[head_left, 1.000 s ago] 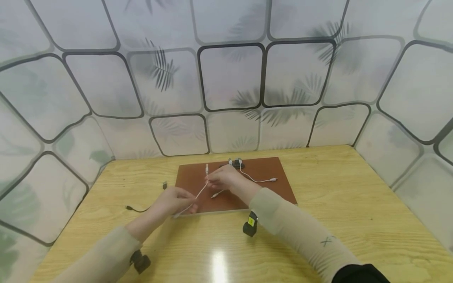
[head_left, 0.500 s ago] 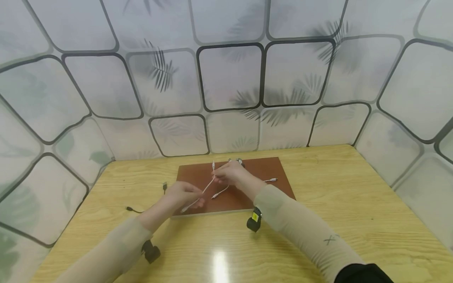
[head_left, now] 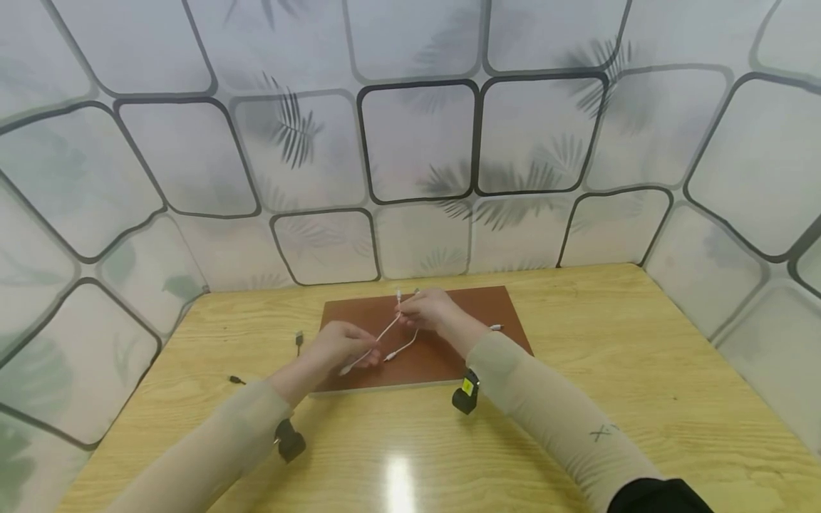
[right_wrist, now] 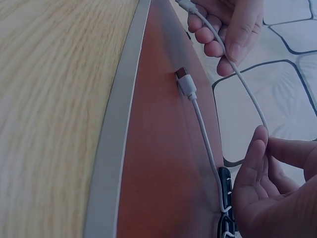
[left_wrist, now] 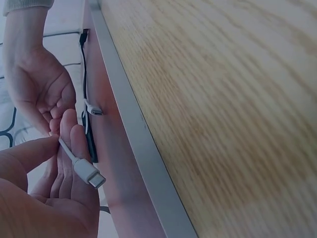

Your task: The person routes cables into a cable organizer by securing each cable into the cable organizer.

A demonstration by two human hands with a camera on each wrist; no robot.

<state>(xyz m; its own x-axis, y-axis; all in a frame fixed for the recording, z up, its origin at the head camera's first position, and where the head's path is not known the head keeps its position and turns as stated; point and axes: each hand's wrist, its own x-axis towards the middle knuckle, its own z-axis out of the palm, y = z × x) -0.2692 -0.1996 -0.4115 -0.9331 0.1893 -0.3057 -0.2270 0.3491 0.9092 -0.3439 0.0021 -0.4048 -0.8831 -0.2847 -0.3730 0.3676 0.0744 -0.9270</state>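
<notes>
A short white USB cable [head_left: 387, 330] is stretched between both hands above the brown board. My left hand [head_left: 343, 347] pinches it between thumb and fingers; a USB-C plug [left_wrist: 89, 173] sticks out past the fingertips in the left wrist view. Farther up the cable, my right hand [head_left: 432, 311] pinches it, and its other end [head_left: 399, 294] points up beyond the fingers. Below the hands, another white cable [right_wrist: 202, 124] with a USB-C plug runs to a black cable holder [right_wrist: 225, 193]. In the head view the right hand mostly hides that holder.
The brown board [head_left: 436, 367] with a pale front edge lies on the wooden table [head_left: 609, 342]. A white plug [head_left: 497, 328] shows right of the right wrist. Left of the board lie black cable ends [head_left: 298, 337]. A patterned backdrop [head_left: 417, 142] stands behind.
Both hands have shifted right and slightly away, carrying the white cable toward the black holder. The right hand now covers the holder in the head view.
</notes>
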